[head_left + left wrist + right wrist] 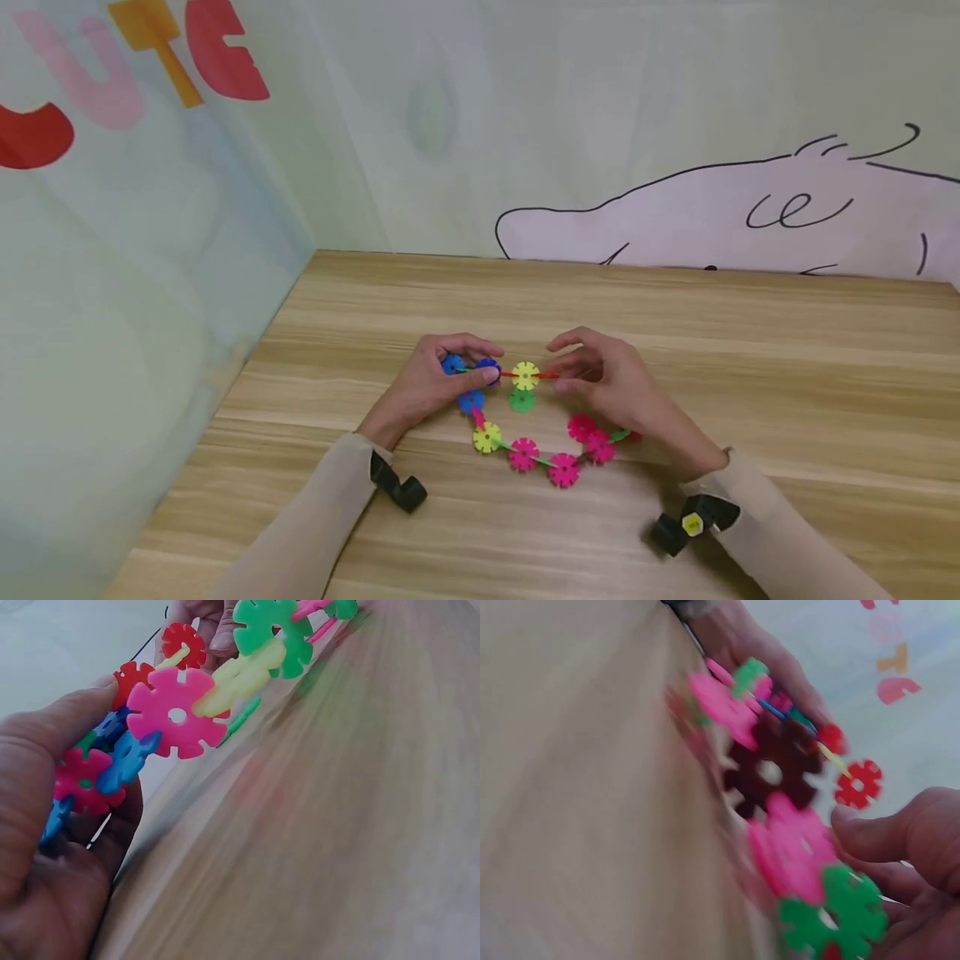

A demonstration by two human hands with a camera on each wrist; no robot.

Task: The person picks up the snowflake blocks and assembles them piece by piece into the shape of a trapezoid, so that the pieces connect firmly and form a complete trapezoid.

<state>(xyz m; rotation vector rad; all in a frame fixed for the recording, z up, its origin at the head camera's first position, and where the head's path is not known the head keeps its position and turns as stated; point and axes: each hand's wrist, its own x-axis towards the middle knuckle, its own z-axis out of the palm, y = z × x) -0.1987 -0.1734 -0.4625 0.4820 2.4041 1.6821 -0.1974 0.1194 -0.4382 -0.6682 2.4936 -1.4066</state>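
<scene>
A chain of notched plastic snowflake discs (564, 479) in pink, blue, yellow, green and red curves over the table in the head view. My left hand (423, 385) pinches it at a dark blue disc (482, 365), thumb on top. A red disc and a yellow disc (525, 365) extend rightward from that grip, with a green disc (522, 402) just below. My right hand (618, 379) hovers at the far red disc (859, 799), its thumb tip close to the rim and fingers loosely bent. Part of the chain passes beneath this hand.
The wood-grain table (795, 358) meets a printed backdrop (390, 125) at its back edge and another printed wall (112, 317) on the left. Black wrist cameras sit on both sleeves, one at the left cuff (408, 493) and one at the right (670, 533).
</scene>
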